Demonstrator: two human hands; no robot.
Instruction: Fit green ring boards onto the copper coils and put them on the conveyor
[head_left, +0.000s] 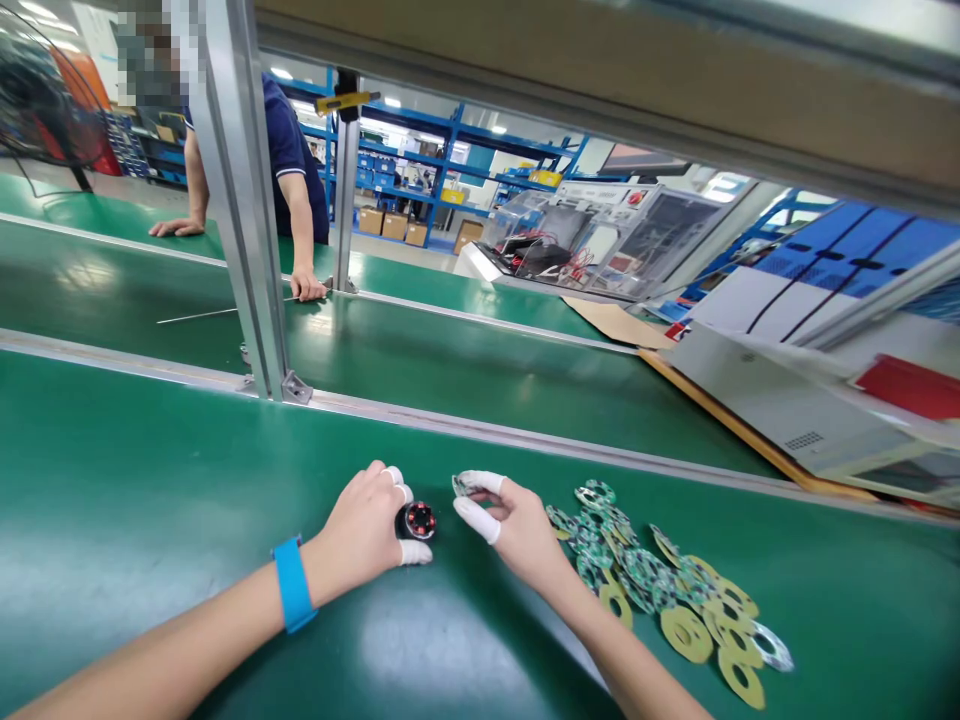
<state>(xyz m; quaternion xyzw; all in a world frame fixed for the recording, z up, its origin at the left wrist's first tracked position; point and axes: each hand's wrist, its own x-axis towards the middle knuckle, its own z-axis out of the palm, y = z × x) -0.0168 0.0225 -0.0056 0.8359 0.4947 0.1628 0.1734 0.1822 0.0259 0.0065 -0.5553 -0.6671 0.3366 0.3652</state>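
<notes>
My left hand (364,530), with white finger cots and a blue wristband, grips a small round black part with red windings (418,521) that rests on the green mat (150,500). My right hand (510,520), also in finger cots, pinches a small ring-shaped green circuit board (463,485) just right of the black part. A heap of the same ring-shaped boards (660,580), green and yellow, lies on the mat to the right of my right wrist.
An aluminium post (244,200) stands behind the mat on a metal rail (525,435). Beyond it are two more green belts; a person in a dark blue shirt (289,150) leans on the far one. Cardboard and white panels (787,400) lie at the right.
</notes>
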